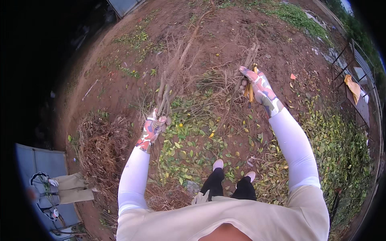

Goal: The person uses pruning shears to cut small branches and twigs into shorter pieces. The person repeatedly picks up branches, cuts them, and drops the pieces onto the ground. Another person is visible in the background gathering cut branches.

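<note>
My left hand (153, 128), in a camouflage-patterned glove, is closed around the thick ends of several woody branches (165, 96). Their thin twigs fan out away from me over the soil. To the right, my right hand (261, 86) wears a matching glove and grips a yellow-handled tool (251, 92), whose working end I cannot make out. Against its fingers lies a second bundle of woody stems (248, 61); whether the hand also holds these is unclear. Between the hands, cut leafy twigs (199, 110) spread over the ground.
Brown twigs are heaped (104, 147) at left, beside a person (49, 192) in gloves holding green stems. A leaf pile (337, 156) covers the right side. Beyond it stands a metal frame (351, 75) with a sheet on it. Fallen leaves (181, 159) surround my feet.
</note>
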The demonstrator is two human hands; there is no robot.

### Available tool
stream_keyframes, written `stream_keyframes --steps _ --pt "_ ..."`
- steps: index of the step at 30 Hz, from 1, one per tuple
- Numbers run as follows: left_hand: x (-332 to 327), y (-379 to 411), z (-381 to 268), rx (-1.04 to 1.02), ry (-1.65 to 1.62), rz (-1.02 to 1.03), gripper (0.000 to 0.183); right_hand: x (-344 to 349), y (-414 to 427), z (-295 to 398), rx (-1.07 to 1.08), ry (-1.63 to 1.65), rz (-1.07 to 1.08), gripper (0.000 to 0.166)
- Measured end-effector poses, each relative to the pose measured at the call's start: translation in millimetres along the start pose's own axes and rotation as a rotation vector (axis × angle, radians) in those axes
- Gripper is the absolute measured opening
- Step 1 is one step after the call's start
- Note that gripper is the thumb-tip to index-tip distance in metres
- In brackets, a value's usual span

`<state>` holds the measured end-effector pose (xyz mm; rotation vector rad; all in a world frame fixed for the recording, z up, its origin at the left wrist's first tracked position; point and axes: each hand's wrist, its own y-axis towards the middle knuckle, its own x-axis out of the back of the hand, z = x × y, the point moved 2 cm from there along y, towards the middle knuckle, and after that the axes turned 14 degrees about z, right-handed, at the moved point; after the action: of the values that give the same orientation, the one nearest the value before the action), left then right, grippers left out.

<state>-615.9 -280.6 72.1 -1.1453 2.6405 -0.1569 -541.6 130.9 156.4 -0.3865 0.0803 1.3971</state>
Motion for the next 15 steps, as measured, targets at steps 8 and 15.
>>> stream_keyframes --steps 8,15 --pt "-56 27 -31 0.136 0.373 0.009 0.063 -56 -20 -49 -0.087 0.704 0.000 0.024" --pt "-120 35 0 0.318 0.563 0.129 0.077 -47 -56 -74 -0.076 0.986 -0.234 0.030"
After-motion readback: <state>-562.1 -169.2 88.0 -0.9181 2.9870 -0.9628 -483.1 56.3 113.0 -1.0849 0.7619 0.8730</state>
